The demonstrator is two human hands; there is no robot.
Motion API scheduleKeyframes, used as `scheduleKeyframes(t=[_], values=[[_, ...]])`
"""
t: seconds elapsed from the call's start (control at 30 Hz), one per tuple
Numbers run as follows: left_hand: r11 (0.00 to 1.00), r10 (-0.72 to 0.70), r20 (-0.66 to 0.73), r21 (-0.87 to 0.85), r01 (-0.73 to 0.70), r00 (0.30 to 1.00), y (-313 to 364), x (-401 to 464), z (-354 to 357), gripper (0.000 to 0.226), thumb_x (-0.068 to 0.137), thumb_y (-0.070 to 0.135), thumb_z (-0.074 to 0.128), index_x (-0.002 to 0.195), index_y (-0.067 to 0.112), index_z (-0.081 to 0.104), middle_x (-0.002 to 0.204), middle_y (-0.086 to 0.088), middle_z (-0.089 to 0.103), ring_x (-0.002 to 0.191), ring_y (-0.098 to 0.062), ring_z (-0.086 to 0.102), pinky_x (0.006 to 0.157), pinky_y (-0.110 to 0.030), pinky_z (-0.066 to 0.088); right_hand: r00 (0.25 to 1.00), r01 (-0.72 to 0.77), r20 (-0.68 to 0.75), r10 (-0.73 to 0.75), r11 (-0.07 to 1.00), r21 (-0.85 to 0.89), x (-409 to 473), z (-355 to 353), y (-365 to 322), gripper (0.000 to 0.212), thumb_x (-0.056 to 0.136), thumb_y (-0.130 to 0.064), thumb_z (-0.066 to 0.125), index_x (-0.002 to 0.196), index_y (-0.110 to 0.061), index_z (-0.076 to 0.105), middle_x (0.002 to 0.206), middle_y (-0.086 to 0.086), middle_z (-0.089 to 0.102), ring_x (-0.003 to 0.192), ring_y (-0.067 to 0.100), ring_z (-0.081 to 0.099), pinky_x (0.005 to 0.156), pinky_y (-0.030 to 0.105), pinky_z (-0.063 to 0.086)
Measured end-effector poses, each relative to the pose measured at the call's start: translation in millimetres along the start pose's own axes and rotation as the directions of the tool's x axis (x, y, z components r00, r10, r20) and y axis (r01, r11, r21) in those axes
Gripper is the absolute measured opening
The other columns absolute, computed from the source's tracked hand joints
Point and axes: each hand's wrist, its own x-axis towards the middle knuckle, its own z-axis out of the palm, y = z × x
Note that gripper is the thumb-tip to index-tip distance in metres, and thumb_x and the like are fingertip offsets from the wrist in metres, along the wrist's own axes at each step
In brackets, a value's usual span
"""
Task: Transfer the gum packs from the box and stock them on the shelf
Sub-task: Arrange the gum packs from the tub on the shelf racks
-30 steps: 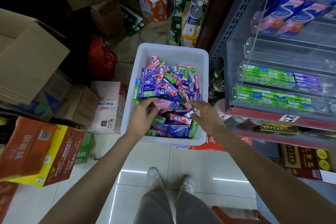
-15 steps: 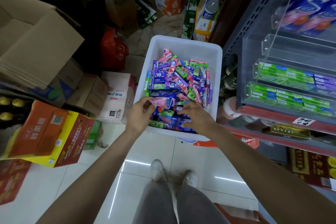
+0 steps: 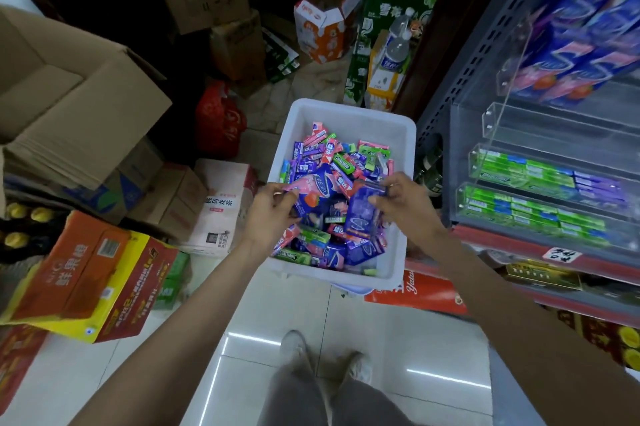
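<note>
Purple gum pack (image 3: 362, 214) lifted above heap in white box (image 3: 405, 135) — right hand (image 3: 403, 207) pinches its upper end, thumb and fingers curled round it. Pink gum pack (image 3: 306, 185) gripped in left hand (image 3: 273, 214), fingers curled round its end, just over heap. Mixed gum packs (image 3: 332, 162) fill box. Shelf (image 3: 554, 245) just right of box — clear trays (image 3: 540, 176) hold green and purple packs. Cardboard cartons (image 3: 76, 107) stacked left.

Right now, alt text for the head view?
Over a white bin of mixed gum packs, the left hand pinches a pink-and-blue pack and the right hand holds a purple pack. Clear shelf trays of green and purple gum stand to the right.
</note>
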Motion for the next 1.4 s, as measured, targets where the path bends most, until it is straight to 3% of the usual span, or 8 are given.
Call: scheduleKeyframes(t=[0.23, 0.5, 0.6, 0.7, 0.77, 0.87, 1.1, 1.4], values=[[0.987, 0.157, 0.176, -0.068, -0.147, 0.972, 83.2, 5.6, 48.8, 0.007, 0.097, 0.008, 0.048, 0.1, 0.007, 0.054, 0.08, -0.005, 0.061, 0.075, -0.014, 0.062, 0.068, -0.023, 0.057, 0.971, 0.137, -0.24, -0.005, 0.833, 0.537, -0.3, -56.6, -50.8, 0.031, 0.095, -0.005, 0.049, 0.125, -0.014, 0.051, 0.103, 0.009, 0.062, 0.092, 0.018, 0.064, 0.071, 0.028, 0.058], [0.968, 0.216, 0.233, -0.178, -0.177, 0.948, 169.0, -15.8, 142.5, 0.009, 0.094, 0.007, 0.053, 0.103, 0.004, 0.055, 0.079, -0.005, 0.062, 0.069, -0.015, 0.062, 0.059, -0.024, 0.057, 0.924, 0.211, -0.35, -0.154, 0.968, 0.133, 10.6, -134.1, -51.2, 0.083, 0.067, -0.045, 0.081, 0.138, -0.023, 0.043, 0.141, 0.006, 0.036, 0.133, 0.018, 0.036, 0.112, 0.04, 0.032], [0.967, 0.222, 0.235, -0.179, -0.182, 0.946, 187.7, -18.9, 181.4, 0.01, 0.094, 0.006, 0.054, 0.102, 0.002, 0.055, 0.078, -0.006, 0.062, 0.063, -0.01, 0.063, 0.054, -0.022, 0.057, 0.927, 0.236, -0.324, -0.191, 0.966, 0.104, 6.0, -173.4, -49.4, 0.1, 0.057, -0.054, 0.083, 0.141, -0.023, 0.04, 0.139, 0.001, 0.04, 0.13, 0.013, 0.039, 0.11, 0.033, 0.036], [0.962, 0.218, 0.207, -0.208, -0.175, 0.954, 198.5, -23.4, 220.2, 0.01, 0.094, 0.005, 0.054, 0.085, 0.009, 0.055, 0.075, -0.005, 0.062, 0.052, -0.003, 0.062, 0.05, -0.02, 0.055, 0.908, 0.253, -0.328, -0.26, 0.965, -0.064, 0.9, -224.0, -43.3, 0.061, 0.076, -0.042, 0.073, 0.13, -0.02, 0.053, 0.104, 0.0, 0.063, 0.096, 0.01, 0.057, 0.075, 0.013, 0.041], [0.96, 0.209, 0.194, -0.225, -0.164, 0.958, 202.9, -25.5, 243.6, 0.009, 0.094, 0.004, 0.052, 0.087, 0.008, 0.055, 0.077, -0.004, 0.062, 0.053, -0.004, 0.063, 0.049, -0.02, 0.055, 0.853, 0.252, -0.419, -0.31, 0.949, -0.19, -0.9, -258.7, -40.1, 0.033, 0.09, -0.028, 0.061, 0.116, -0.008, 0.06, 0.088, 0.006, 0.064, 0.08, 0.015, 0.057, 0.062, 0.021, 0.035], [0.947, 0.24, 0.183, -0.259, -0.188, 0.954, 208.7, -25.3, 273.3, 0.006, 0.096, 0.005, 0.049, 0.097, 0.005, 0.054, 0.082, -0.006, 0.063, 0.06, -0.006, 0.065, 0.054, -0.025, 0.058, 0.828, 0.356, -0.475, -0.298, 0.934, 0.035, 3.1, -303.1, -29.0, 0.002, 0.093, -0.015, 0.057, 0.092, -0.016, 0.055, 0.082, 0.008, 0.068, 0.053, 0.013, 0.066, 0.045, 0.024, 0.049], [0.921, 0.248, 0.139, -0.341, -0.189, 0.959, 228.3, -18.9, 316.2, 0.012, 0.096, 0.006, 0.048, 0.107, 0.01, 0.052, 0.094, -0.006, 0.063, 0.072, -0.012, 0.064, 0.066, -0.025, 0.056, 0.849, 0.37, -0.48, -0.221, 0.897, 0.242, 12.4, -373.0, -3.3, 0.015, 0.086, -0.006, 0.064, 0.087, -0.016, 0.051, 0.082, 0.008, 0.064, 0.05, 0.006, 0.057, 0.042, 0.016, 0.044], [0.951, 0.245, 0.121, -0.223, -0.215, 0.962, 238.0, -10.9, 325.3, 0.018, 0.096, 0.015, 0.051, 0.115, 0.016, 0.051, 0.12, -0.011, 0.06, 0.106, -0.024, 0.063, 0.076, -0.03, 0.055, 0.862, 0.318, -0.423, -0.278, 0.948, 0.024, 38.1, -382.9, 6.1, 0.015, 0.091, -0.015, 0.059, 0.102, -0.014, 0.049, 0.098, 0.004, 0.065, 0.077, 0.009, 0.064, 0.055, 0.018, 0.053]])
